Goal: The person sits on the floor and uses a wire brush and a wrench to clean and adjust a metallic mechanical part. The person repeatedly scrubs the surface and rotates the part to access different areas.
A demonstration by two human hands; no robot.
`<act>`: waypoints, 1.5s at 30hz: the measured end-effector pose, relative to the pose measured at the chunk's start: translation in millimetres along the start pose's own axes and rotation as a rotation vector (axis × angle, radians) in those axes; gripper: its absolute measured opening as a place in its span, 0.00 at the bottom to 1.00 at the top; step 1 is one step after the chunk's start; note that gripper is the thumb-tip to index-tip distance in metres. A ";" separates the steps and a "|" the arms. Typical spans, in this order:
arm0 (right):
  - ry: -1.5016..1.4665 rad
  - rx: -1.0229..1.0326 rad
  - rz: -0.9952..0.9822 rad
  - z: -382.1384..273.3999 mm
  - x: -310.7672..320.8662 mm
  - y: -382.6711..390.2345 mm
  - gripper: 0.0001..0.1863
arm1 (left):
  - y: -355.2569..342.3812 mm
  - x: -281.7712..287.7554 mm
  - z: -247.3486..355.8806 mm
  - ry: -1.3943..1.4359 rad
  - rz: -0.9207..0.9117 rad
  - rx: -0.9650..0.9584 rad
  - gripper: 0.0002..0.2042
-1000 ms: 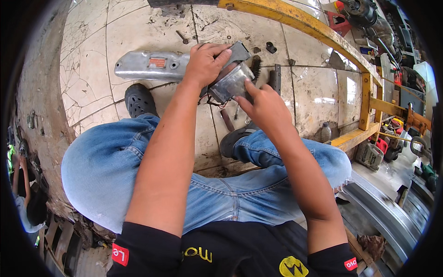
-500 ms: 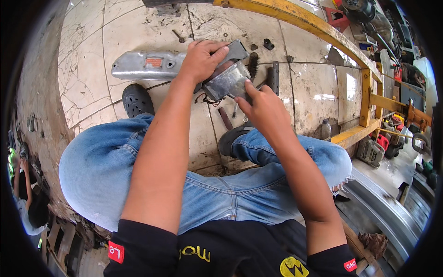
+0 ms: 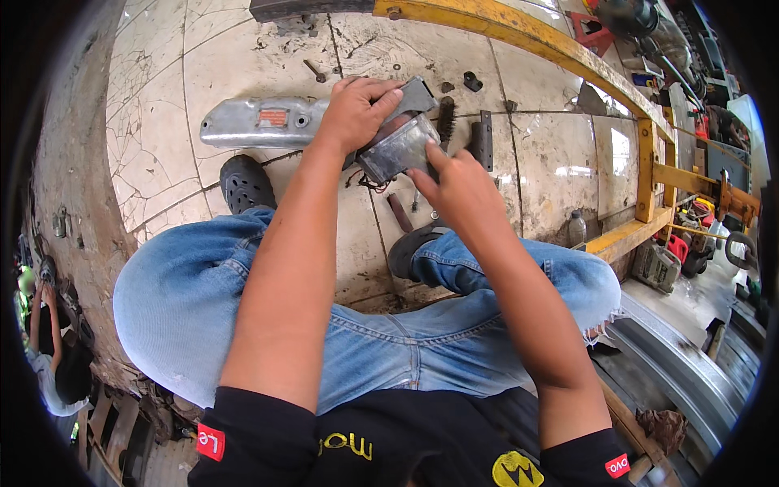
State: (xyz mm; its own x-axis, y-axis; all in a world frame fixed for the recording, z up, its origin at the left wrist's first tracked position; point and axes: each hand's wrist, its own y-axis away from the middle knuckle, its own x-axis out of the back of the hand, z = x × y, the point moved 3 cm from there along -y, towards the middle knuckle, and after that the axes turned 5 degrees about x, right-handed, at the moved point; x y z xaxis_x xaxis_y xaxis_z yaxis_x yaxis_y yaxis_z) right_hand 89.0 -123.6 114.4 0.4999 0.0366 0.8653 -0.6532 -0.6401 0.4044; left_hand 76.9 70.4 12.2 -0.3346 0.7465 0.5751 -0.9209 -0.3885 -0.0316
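Observation:
My left hand (image 3: 361,115) grips the upper part of a grey metal assembly, by a flat bracket (image 3: 417,94), with fingers curled over it. My right hand (image 3: 458,183) holds the dull metal box (image 3: 392,151) at its right side between thumb and index finger. Dark wires hang beneath the box. A long silver metal cover (image 3: 235,122) with an orange label lies behind my left hand, partly hidden. Beside the assembly lie a black bristle brush (image 3: 446,118), a dark perforated bracket (image 3: 484,142) and a reddish-brown handled tool (image 3: 399,213).
A yellow steel frame (image 3: 503,29) runs along the back and right, a plastic bottle (image 3: 578,229) beside it. A bolt (image 3: 316,71) and small parts lie on the tiles. Tools and containers crowd the right. Another person (image 3: 53,349) is at the far left. My shoes (image 3: 247,183) flank the work.
Both hands keep their hold on the metal assembly, with only slight shifts of my right fingers on the box. The whole view has moved slightly.

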 end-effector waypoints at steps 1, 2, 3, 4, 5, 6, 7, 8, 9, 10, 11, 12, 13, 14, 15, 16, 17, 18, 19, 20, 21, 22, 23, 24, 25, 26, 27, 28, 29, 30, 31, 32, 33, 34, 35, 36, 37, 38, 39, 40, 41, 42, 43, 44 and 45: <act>-0.006 0.001 -0.019 1.3 -0.7 3.9 0.29 | 0.4 -0.4 0.5 0.007 -0.007 0.008 0.17; -0.007 -0.010 -0.018 1.0 0.0 5.2 0.29 | 2.9 -2.2 2.4 0.018 -0.017 0.021 0.17; -0.008 -0.023 -0.018 -0.5 2.6 6.2 0.29 | 3.1 -2.4 2.5 0.009 -0.020 0.023 0.17; -0.010 -0.035 -0.017 -1.0 2.9 7.0 0.29 | 1.9 -2.1 2.8 0.000 -0.024 0.024 0.17; -0.016 -0.036 -0.008 0.2 3.5 5.9 0.29 | -2.3 -2.4 4.8 -0.008 -0.024 0.012 0.17; -0.023 -0.037 0.000 2.3 1.9 4.0 0.29 | -2.4 -2.3 5.6 0.002 -0.025 0.026 0.17; -0.030 -0.038 0.009 3.9 -0.3 2.8 0.29 | -0.6 -1.4 5.8 0.012 -0.027 0.039 0.17; -0.035 -0.044 0.023 2.7 -0.8 1.0 0.29 | -1.0 -0.4 5.7 0.020 -0.023 0.051 0.17; -0.040 -0.049 0.037 0.4 -2.2 -0.9 0.29 | -2.1 -1.3 6.3 0.016 -0.016 0.047 0.17; -0.045 -0.054 0.051 1.1 -3.0 -1.6 0.29 | -2.9 -2.8 7.2 0.011 -0.009 0.044 0.17; -0.052 -0.033 0.066 0.1 -4.7 -1.0 0.28 | -1.6 0.0 5.8 -0.003 -0.005 0.047 0.17; -0.053 -0.048 0.048 -0.7 -6.0 1.9 0.28 | -1.1 1.2 5.2 0.006 -0.011 0.051 0.17; -0.055 -0.063 0.030 -3.0 -6.0 5.8 0.29 | -0.8 1.5 5.2 0.015 -0.016 0.054 0.17; -0.049 -0.084 0.008 -3.4 -5.2 9.9 0.29 | 0.7 -1.6 5.7 0.034 -0.024 0.060 0.17; -0.049 -0.059 0.032 -4.2 -6.4 5.4 0.29 | 0.8 -2.2 3.4 0.046 -0.027 0.065 0.17; -0.049 -0.034 0.056 -5.2 -9.3 -3.9 0.29 | -0.3 -1.3 0.9 0.058 -0.029 0.071 0.17; -0.050 -0.010 0.084 -7.7 -8.5 -9.9 0.29 | -2.7 -0.1 -0.7 0.069 -0.032 0.071 0.17; -0.036 -0.002 0.072 -8.5 -6.1 -9.9 0.28 | -2.5 -0.7 -0.8 0.079 -0.020 0.067 0.17; -0.022 0.007 0.060 -9.3 -1.7 -8.9 0.28 | -0.9 -2.1 -0.4 0.088 -0.008 0.062 0.17; -0.006 0.021 0.045 -9.5 0.5 -9.1 0.28 | 0.1 -1.3 0.8 0.097 0.008 0.061 0.17; 0.008 0.012 0.031 -8.9 1.0 -6.0 0.27 | -0.3 -0.8 2.1 0.097 0.009 0.058 0.17; 0.022 0.003 0.017 -8.6 1.1 -0.3 0.27 | -1.3 -0.4 3.3 0.098 0.010 0.055 0.17; 0.036 -0.012 -0.009 -6.6 -2.0 5.9 0.27 | 3.0 -3.6 4.0 0.104 0.002 0.062 0.17; 0.028 0.002 0.007 -6.9 -1.8 3.1 0.27 | 3.4 -5.0 3.5 0.105 -0.009 0.072 0.17; 0.021 0.017 0.023 -7.9 0.0 -3.6 0.27 | 0.7 -5.8 2.7 0.105 -0.021 0.083 0.17; 0.010 0.034 0.049 -10.7 2.6 -8.6 0.27 | -3.7 -4.4 0.3 0.100 -0.030 0.085 0.17; 0.011 0.046 0.040 -11.1 2.7 -8.7 0.27 | -4.0 -5.2 -2.6 0.109 -0.043 0.102 0.17; 0.013 0.057 0.032 -10.6 3.1 -8.4 0.27 | -2.0 -5.9 -3.2 0.115 -0.029 0.082 0.17; 0.015 0.073 0.025 -10.2 3.7 -10.3 0.27 | -0.6 -5.1 -2.6 0.118 -0.011 0.062 0.17; 0.028 0.053 0.005 -10.3 3.8 -7.8 0.27 | -0.3 -3.9 -2.2 0.121 0.007 0.043 0.17; 0.041 0.032 -0.016 -11.4 3.7 -1.7 0.27 | -2.4 -3.3 -2.6 0.105 0.007 0.048 0.17; 0.053 0.003 -0.045 -10.1 1.6 4.8 0.27 | -1.3 -5.3 1.2 0.095 -0.003 0.059 0.17; 0.042 0.016 -0.015 -10.7 1.0 2.6 0.27 | 0.2 -6.1 4.5 0.084 -0.014 0.070 0.17; 0.031 0.028 0.015 -12.2 0.1 -2.9 0.27 | 1.4 -6.1 4.5 0.095 -0.035 0.093 0.17; 0.020 0.043 0.054 -14.2 1.6 -6.8 0.27 | -1.6 -4.1 1.4 0.103 -0.051 0.109 0.17; 0.019 0.045 0.040 -14.5 1.7 -6.6 0.27 | -3.2 -2.9 0.4 0.111 -0.068 0.124 0.17; 0.018 0.048 0.027 -14.7 1.8 -6.3 0.27 | 0.2 -5.9 -1.3 0.048 0.009 0.104 0.17; 0.018 0.057 0.016 -15.3 3.2 -8.8 0.27 | 0.0 -5.4 -0.5 0.060 -0.004 0.096 0.18; 0.029 0.043 0.008 -14.6 2.9 -7.4 0.27 | 0.2 -4.7 0.2 0.072 -0.016 0.088 0.18; 0.040 0.028 -0.001 -13.3 1.1 -2.9 0.27 | -1.2 -3.6 0.6 0.084 -0.029 0.080 0.18; 0.050 0.008 -0.021 -12.0 -2.2 2.7 0.27 | -1.2 -4.0 1.1 0.084 -0.042 0.088 0.18; 0.021 0.020 0.006 -13.1 -2.8 0.6 0.27 | -3.9 -3.7 1.1 0.085 -0.056 0.096 0.18; -0.009 0.032 0.034 -15.8 -2.5 -4.6 0.27 | -3.8 -4.0 1.4 0.086 -0.069 0.104 0.18; -0.035 0.041 0.073 -17.9 0.9 -7.9 0.27 | -4.0 -4.8 -0.1 0.083 -0.054 0.112 0.18; -0.035 0.050 0.079 -16.8 0.2 -6.8 0.27 | -2.7 -5.3 -1.9 0.080 -0.039 0.120 0.18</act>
State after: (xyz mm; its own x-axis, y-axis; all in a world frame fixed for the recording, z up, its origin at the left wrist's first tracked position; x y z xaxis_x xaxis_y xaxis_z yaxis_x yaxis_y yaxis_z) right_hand 83.9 -106.3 116.7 0.4680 -0.0420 0.8827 -0.6629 -0.6772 0.3193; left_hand 80.8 68.5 7.7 -0.3186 0.8010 0.5068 -0.9044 -0.4169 0.0905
